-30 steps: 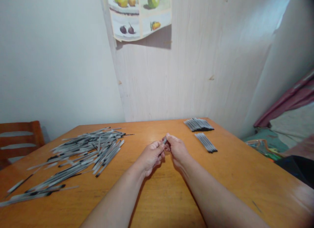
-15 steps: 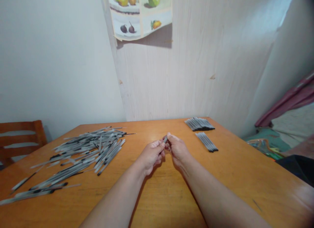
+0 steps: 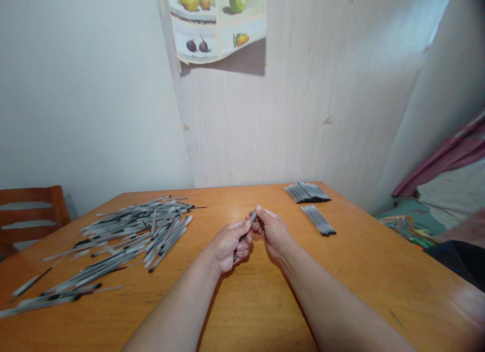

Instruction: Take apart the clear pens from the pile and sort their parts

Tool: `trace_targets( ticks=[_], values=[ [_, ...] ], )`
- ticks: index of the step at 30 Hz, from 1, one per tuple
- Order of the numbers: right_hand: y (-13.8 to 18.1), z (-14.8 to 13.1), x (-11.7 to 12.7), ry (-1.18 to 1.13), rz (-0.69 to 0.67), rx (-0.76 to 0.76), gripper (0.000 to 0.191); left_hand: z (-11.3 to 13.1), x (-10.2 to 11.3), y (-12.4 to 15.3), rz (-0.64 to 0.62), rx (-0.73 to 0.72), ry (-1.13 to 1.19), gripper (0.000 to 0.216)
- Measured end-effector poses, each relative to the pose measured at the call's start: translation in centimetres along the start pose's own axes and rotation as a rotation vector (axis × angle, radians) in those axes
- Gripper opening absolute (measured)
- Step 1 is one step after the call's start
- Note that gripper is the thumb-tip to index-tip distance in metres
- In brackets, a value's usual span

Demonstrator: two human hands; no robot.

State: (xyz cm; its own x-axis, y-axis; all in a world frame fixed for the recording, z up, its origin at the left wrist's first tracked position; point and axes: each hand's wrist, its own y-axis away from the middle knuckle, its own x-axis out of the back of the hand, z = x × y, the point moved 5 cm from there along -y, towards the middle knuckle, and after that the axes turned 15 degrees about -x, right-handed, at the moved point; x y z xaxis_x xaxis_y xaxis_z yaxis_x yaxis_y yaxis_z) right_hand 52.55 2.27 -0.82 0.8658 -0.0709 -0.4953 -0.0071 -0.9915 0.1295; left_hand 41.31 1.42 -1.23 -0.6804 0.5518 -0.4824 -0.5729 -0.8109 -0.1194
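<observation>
Over the middle of the table, my left hand [image 3: 229,246] is closed around a slim pen [image 3: 252,219], whose dark lower part shows between the fingers. My right hand [image 3: 273,230] pinches the upper end of the same pen between thumb and fingers. The fingertips of both hands nearly meet. A loose pile of grey-white pens and pen parts [image 3: 140,225] with black ends spreads to the left. At the right lies a short row of pens [image 3: 319,220], side by side with black ends toward me. Behind it sits a larger row of pens [image 3: 307,192].
The wooden table [image 3: 257,311] reaches back to the wall. A wooden chair [image 3: 28,210] stands at the left. Clear plastic packaging [image 3: 407,228] and a black item [image 3: 456,261] are past the right edge. A fruit picture [image 3: 220,26] hangs on the wall.
My left hand has shifted slightly left and down, and more of the pen now shows, including its dark part. The right hand has hardly moved.
</observation>
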Motion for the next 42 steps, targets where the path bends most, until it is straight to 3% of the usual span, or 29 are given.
trace_targets(
  ticks=[6, 12, 20, 42],
  values=[
    [-0.3, 0.3, -0.1, -0.045, -0.146, -0.124, 0.035, 0.4, 0.3, 0.3, -0.001, 0.025, 0.064, 0.023],
    [0.4, 0.0, -0.5, 0.005, -0.238, -0.097, 0.034, 0.8, 0.3, 0.5, -0.026, 0.058, 0.131, 0.023],
    [0.2, 0.4, -0.1, -0.017, -0.166, -0.062, 0.026, 0.6, -0.1, 0.5, -0.061, 0.06, 0.109, 0.024],
    [-0.6, 1.4, 0.6, -0.101, 0.02, -0.069, 0.022, 0.4, -0.2, 0.1, 0.178, -0.099, -0.482, 0.033]
  ],
)
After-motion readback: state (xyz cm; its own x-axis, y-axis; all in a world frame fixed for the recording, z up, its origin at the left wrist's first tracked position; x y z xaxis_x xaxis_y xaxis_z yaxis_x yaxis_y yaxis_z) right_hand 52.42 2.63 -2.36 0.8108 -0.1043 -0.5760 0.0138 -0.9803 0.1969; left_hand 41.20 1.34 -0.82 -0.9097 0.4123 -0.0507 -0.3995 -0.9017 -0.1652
